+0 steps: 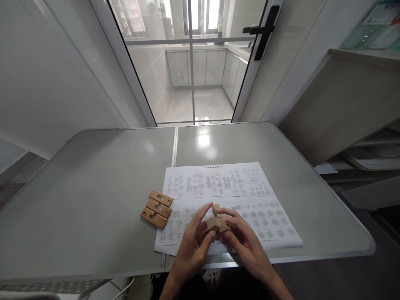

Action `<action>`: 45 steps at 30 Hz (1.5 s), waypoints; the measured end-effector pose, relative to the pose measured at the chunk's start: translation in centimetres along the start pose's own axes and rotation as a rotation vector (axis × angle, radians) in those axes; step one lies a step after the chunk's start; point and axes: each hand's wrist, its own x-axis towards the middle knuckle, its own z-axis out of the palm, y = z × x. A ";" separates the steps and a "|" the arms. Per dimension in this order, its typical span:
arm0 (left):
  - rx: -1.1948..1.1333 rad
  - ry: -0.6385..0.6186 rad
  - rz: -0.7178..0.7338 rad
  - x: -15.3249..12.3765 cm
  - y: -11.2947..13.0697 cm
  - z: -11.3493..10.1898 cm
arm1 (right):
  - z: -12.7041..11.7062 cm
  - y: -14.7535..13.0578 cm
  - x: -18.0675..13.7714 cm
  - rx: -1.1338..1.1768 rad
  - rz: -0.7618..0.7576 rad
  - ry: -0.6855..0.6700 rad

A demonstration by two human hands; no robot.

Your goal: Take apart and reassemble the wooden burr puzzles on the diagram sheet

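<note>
Both of my hands hold a small wooden puzzle assembly over the near edge of the table. My left hand grips it from the left with fingers curled round it. From the right, my right hand pinches the same piece. Under them lies a printed instruction sheet covered in small diagrams. Three loose notched wooden pieces, marked with numbers, lie side by side just left of the sheet.
The grey folding table has a seam down its middle. A glass door with a black handle stands behind it. Wooden shelving with papers rises at the right.
</note>
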 end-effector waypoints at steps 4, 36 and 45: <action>0.030 -0.014 0.016 -0.2 0.1 -0.1 | 0.1 -0.4 0.0 0.069 0.021 -0.105; -0.172 0.338 -0.125 0.4 0.0 0.6 | 0.2 -0.3 0.0 0.218 0.168 -0.091; -0.132 0.216 -0.014 -0.1 -0.9 0.2 | 0.5 -0.4 0.4 0.277 0.172 -0.023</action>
